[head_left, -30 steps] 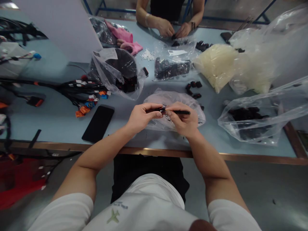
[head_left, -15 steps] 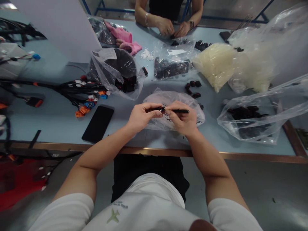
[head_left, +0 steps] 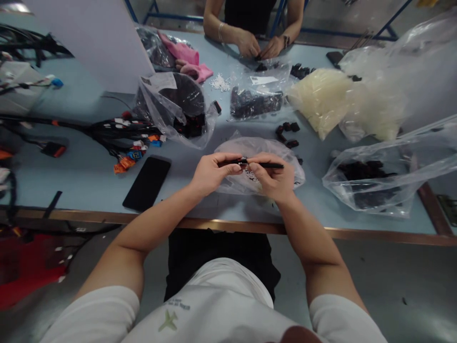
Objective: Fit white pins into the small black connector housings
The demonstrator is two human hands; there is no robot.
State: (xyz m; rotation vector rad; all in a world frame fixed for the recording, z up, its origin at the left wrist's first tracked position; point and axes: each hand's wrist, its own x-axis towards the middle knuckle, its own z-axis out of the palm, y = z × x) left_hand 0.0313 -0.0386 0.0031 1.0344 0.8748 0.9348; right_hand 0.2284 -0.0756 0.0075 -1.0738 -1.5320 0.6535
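Observation:
Over a clear plastic bag (head_left: 298, 176) of small white pieces (head_left: 251, 175), my hands meet at chest height. My left hand (head_left: 209, 174) pinches a small dark part (head_left: 234, 162), mostly hidden by the fingers; it looks like a black connector. A slim black pen-like tool (head_left: 274, 166) lies in my right hand (head_left: 280, 181), held between thumb and fingers. The tool's left end is at the dark part, and whether it touches is hard to see.
A black phone (head_left: 147, 183) lies left, near a wire harness (head_left: 96, 131) with coloured connectors. Bags of black connectors (head_left: 255, 101), a bag of yellowish pieces (head_left: 323, 100) and loose connectors (head_left: 287, 127) surround the hands. Across the table, another person's hands (head_left: 259, 46) work.
The whole view has shifted slightly. My right hand and the pen-like tool have moved a little to the right of my left hand, which keeps its pinch.

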